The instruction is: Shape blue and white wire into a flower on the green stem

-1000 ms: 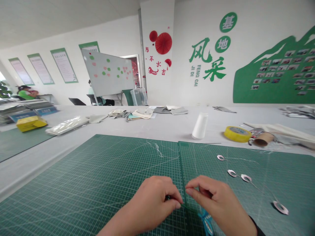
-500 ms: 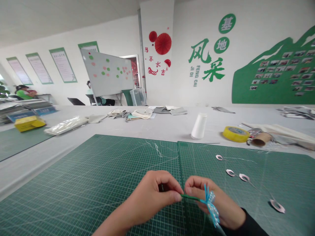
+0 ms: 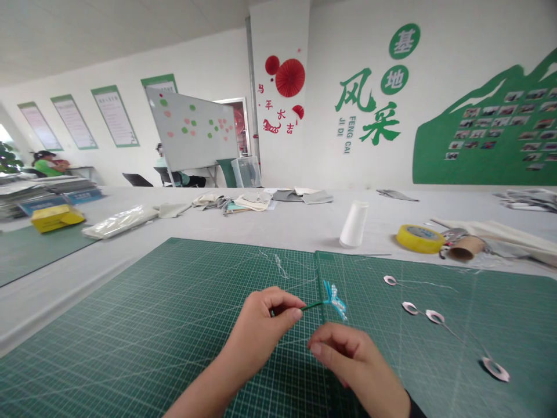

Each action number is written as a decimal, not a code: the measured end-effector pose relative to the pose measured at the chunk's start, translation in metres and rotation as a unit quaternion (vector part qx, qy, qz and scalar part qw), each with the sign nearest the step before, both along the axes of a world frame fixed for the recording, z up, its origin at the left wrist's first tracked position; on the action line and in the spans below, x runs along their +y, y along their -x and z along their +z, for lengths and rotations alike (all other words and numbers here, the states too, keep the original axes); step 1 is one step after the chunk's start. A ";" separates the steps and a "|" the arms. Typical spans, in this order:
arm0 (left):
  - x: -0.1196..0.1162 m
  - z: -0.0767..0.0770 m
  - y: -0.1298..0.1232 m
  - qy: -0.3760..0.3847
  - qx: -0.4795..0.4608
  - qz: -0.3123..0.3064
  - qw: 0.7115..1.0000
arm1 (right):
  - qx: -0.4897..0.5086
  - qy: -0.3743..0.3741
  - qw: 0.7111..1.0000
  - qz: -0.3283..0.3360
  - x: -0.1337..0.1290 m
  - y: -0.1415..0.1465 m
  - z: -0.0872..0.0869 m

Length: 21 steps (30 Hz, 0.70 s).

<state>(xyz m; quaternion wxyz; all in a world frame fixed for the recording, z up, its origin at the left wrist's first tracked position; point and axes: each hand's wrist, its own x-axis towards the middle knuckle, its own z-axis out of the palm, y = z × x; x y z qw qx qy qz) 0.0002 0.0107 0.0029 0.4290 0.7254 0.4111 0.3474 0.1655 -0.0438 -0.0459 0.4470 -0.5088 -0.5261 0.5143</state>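
I am viewing two bare hands from a remote post, taking the white cone (image 3: 354, 224) as reference. To the near left of the cone, the left hand (image 3: 267, 319) is pinching a green stem (image 3: 312, 305) between thumb and forefinger. On the near side of the cone, the right hand (image 3: 348, 354) is keeping its fingers curled, the thumb lying close to the fingertips; whether anything fine is caught there, I am not able to tell. The governing relation, as I am judging it, is the stem's long axis: it is running rightward from the left-hand pinch and slightly toward the cone's side of the table, ending in a blue flower-like head (image 3: 335, 299), which is sitting to the near side of the cone and slightly left. The left hand is being the nearer, in contact with the stem; the right is lying just beside the head, farther from the cone, seemingly not touching. Farther out, the left mat (image 3: 174, 313) and right mat (image 3: 409, 371) are meeting to the cone's near left; loose white threads (image 3: 281, 267) are lying near left of it, pale rings (image 3: 503, 374) near right, and a yellow tape roll (image 3: 420, 238) directly right.
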 end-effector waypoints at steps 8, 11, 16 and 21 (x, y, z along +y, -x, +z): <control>-0.001 -0.010 0.001 -0.114 0.104 0.029 0.988 | -0.265 -0.281 0.922 -0.016 -0.015 0.000 0.003; -0.003 -0.010 0.002 -0.150 0.146 0.016 0.978 | -0.299 -0.351 0.886 -0.050 -0.016 -0.007 0.005; -0.005 -0.007 0.002 -0.173 0.199 -0.036 0.964 | -0.340 -0.401 0.845 -0.099 -0.014 -0.018 0.010; -0.008 -0.006 0.002 -0.188 0.206 -0.093 0.956 | -0.340 -0.391 0.847 -0.116 -0.012 -0.021 0.014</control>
